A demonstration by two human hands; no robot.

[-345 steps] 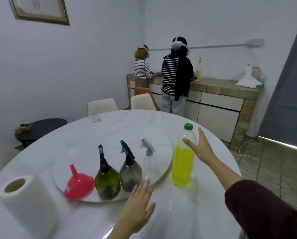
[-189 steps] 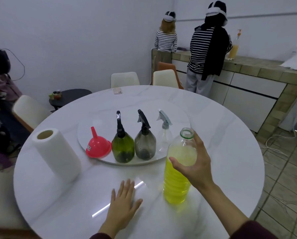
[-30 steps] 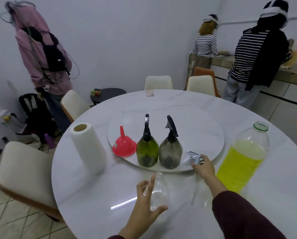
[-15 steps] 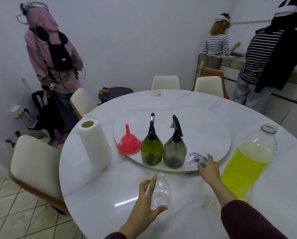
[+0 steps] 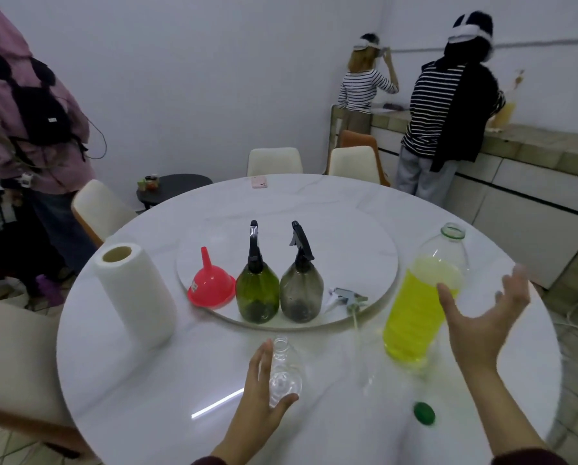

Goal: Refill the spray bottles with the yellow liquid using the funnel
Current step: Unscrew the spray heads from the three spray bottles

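A clear, capless spray bottle [image 5: 283,374] stands near the table's front, held upright by my left hand [image 5: 260,394] around its left side. Its grey spray head [image 5: 348,295] with a thin tube lies on the turntable's [image 5: 354,239] rim. The big bottle of yellow liquid [image 5: 421,297] stands open at the right; its green cap [image 5: 424,412] lies on the table. My right hand [image 5: 482,320] is spread open beside that bottle, thumb near its side. On the turntable stand a green spray bottle [image 5: 256,290], a grey spray bottle [image 5: 301,288] and an upturned red funnel [image 5: 211,283].
A paper towel roll [image 5: 135,293] stands at the left of the round white table [image 5: 213,380]. A pink phone [image 5: 259,181] lies at the far edge. Chairs ring the table. One person stands at the left, two at the counter behind.
My right hand has let go of the spray head on the turntable rim and moved right, opening beside the yellow bottle. My left hand still holds the clear bottle.
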